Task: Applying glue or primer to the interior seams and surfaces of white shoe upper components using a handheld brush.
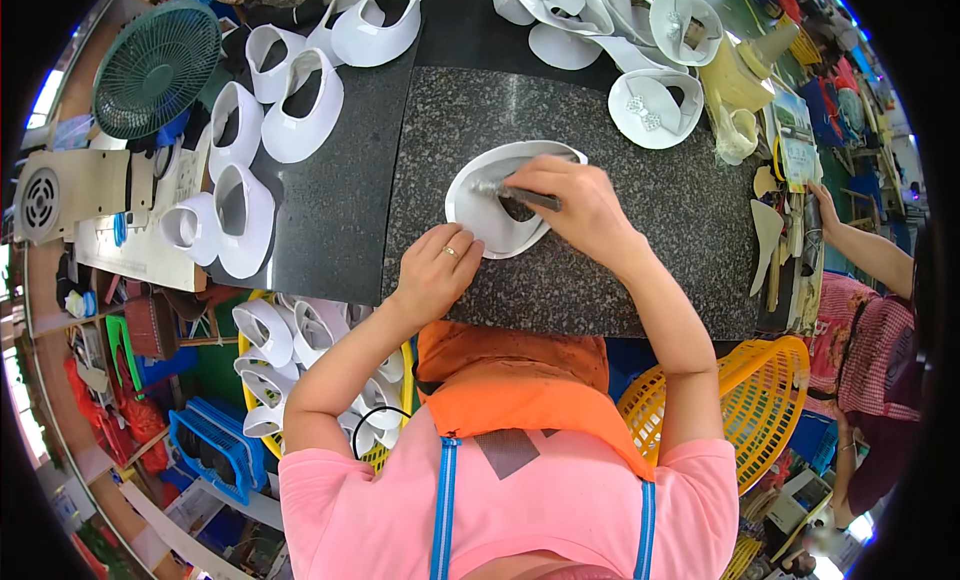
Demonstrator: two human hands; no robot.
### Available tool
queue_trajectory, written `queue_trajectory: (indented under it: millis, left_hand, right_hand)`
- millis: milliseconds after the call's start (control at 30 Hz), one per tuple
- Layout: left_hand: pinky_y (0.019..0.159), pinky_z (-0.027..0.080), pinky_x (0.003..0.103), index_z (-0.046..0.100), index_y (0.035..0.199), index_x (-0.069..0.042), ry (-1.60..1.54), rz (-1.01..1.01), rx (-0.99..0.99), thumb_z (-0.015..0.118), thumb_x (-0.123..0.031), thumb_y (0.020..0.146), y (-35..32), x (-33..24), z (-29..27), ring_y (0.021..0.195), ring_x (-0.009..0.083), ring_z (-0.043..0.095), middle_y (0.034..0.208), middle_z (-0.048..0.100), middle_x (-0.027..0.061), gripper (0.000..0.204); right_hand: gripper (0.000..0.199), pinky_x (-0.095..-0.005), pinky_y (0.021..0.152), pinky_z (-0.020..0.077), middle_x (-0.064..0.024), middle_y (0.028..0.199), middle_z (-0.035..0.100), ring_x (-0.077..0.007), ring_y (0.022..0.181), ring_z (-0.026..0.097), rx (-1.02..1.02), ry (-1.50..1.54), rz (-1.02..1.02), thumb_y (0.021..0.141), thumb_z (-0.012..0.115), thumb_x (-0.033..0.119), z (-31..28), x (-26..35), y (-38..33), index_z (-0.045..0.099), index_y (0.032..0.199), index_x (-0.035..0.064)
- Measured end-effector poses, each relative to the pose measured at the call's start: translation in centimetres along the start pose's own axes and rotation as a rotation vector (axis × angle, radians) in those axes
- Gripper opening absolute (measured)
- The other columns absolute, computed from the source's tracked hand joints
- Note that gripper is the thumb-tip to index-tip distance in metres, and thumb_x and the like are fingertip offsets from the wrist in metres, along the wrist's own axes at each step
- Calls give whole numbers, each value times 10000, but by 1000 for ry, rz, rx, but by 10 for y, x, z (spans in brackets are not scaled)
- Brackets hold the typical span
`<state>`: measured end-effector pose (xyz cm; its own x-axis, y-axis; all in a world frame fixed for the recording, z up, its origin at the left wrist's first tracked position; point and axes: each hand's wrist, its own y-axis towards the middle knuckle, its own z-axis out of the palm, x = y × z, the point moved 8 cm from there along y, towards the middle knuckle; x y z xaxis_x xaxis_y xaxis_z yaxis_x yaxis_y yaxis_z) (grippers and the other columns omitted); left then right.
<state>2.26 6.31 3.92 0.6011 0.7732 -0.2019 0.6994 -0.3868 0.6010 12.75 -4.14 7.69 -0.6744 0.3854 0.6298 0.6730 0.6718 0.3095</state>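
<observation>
White shoe upper (485,218) lying on dark speckled worktop (650,250), centre, right in front of person; brush (540,198) on its inner face.
Upper: rounded, approx. oval, inner side up, pale matte w/ faint grey shading, raised white rim, dark opening off-centre where worktop shows thru. R hand (588,208) pinching dark brush handle, bristles angled L onto upper. L hand (438,270), ring on 1 finger, fingers close tog. at near-L rim; pinch vs. press, can't tell. Around: plain white uppers (290,135) far L, bow-trimmed uppers (655,110) far R, more uppers in yellow basket (241,345) below L edge.
</observation>
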Motion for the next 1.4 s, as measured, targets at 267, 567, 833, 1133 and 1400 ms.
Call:
queue_trajectory:
  millis: [267, 567, 833, 1133, 1400]
  left_hand:
    - [702, 505, 342, 614, 873, -14, 7, -4, 9, 603, -74, 641, -3, 1, 5, 844, 247, 589, 881, 559, 82, 240]
    - [680, 500, 339, 610, 847, -9, 33, 47, 37, 596, -71, 619, 0, -3, 5, 812, 239, 571, 845, 541, 77, 237]
    - [808, 471, 374, 600, 820, -14, 84, 80, 50, 579, -83, 644, 5, -8, 7, 908, 260, 560, 850, 534, 89, 190]
    - [800, 489, 397, 603, 844, -32, -8, 17, -39, 597, -73, 636, 5, -2, -4, 901, 279, 590, 873, 548, 101, 212]
    - [759, 503, 375, 616, 840, -38, -20, 36, -50, 608, -71, 628, 4, -5, -5, 857, 266, 600, 861, 550, 92, 215]
  right_hand:
    - [324, -367, 708, 478, -68, 877, 621, -270, 851, 599, 298, 67, -165, 601, 585, -65, 16, 14, -5, 657, 892, 60]
    - [308, -370, 732, 477, -98, 879, 626, -296, 851, 595, 651, 45, -71, 598, 653, -36, 10, 5, 9, 654, 900, 20]
    - [199, -386, 720, 473, -117, 829, 632, -293, 825, 601, 702, -64, 2, 633, 668, 56, 14, -3, 11, 677, 831, 38]
    - [245, -378, 654, 502, -110, 866, 592, -293, 780, 603, 92, -6, -104, 659, 591, 36, 17, 27, -15, 617, 902, 31]
    - [210, -337, 610, 479, -67, 773, 514, -221, 745, 573, -150, -543, -83, 676, 567, 63, 20, 14, -15, 578, 881, 16]
